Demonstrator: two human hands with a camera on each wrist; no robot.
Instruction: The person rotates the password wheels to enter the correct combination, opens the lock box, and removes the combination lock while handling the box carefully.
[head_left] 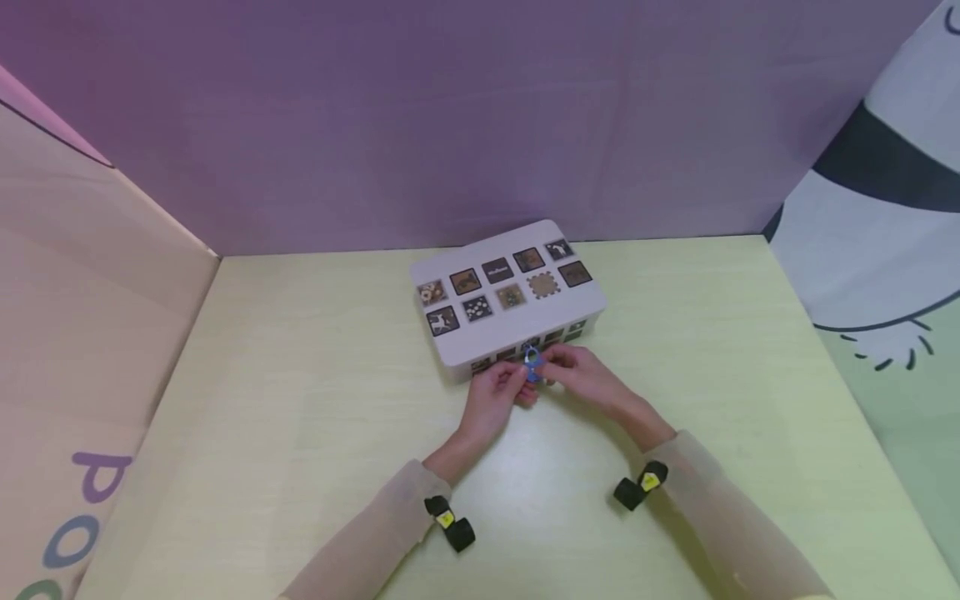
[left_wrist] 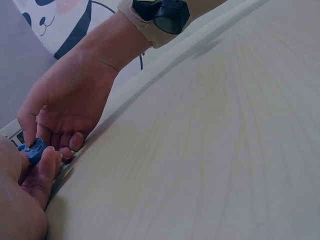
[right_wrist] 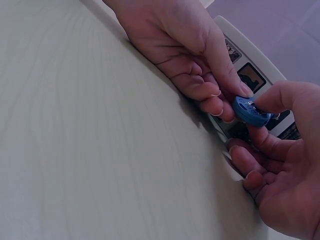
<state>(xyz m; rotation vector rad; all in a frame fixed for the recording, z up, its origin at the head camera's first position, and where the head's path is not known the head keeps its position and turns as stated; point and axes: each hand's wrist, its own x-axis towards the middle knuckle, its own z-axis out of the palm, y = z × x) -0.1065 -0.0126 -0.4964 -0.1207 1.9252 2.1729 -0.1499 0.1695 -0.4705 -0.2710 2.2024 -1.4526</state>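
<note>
A small blue padlock (head_left: 533,367) with its shackle pointing up is held between both hands, right at the front side of a white box (head_left: 487,337) with square pictures on it. My left hand (head_left: 491,402) pinches the padlock from the left with thumb and fingers. From the right, my right hand (head_left: 588,379) grips its other side between thumb and index finger. Small dark parts show on the face of the padlock (right_wrist: 252,111) in the right wrist view. In the left wrist view, fingers partly cover the padlock (left_wrist: 35,150).
The box sits at an angle near the back of a pale wooden table (head_left: 300,417). Behind it hangs a purple cloth (head_left: 480,125). Printed panels flank the table, a lettered one (head_left: 90,333) left and a panda one (head_left: 885,250) right. Both wrists wear black camera straps.
</note>
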